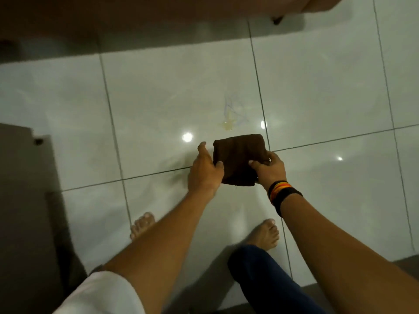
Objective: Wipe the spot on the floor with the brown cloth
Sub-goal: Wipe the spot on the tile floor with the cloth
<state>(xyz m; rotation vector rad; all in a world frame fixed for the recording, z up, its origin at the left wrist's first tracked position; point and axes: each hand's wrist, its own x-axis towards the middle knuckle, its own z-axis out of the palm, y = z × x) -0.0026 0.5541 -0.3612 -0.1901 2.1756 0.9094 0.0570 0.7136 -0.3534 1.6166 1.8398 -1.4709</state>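
Hands held the folded brown cloth (239, 158) above the floor (317, 87): left hand (205, 171) pinching its nine o'clock edge, right hand (269, 169) clamped on its four o'clock corner. Yellowish spot (227, 124) lay on a tile at twelve o'clock from the cloth, apart from it

The floor (317, 87) is glossy pale tile crossed by dark grout lines, with small bright light reflections near the middle. A yellowish spot (227, 124) with faint thin scribbled lines just beyond it lies on the centre tile, close to a grout line on its right. Two bare feet (266, 233) stand on the near tiles. A dark furniture leg (277, 19) rests at the far right.
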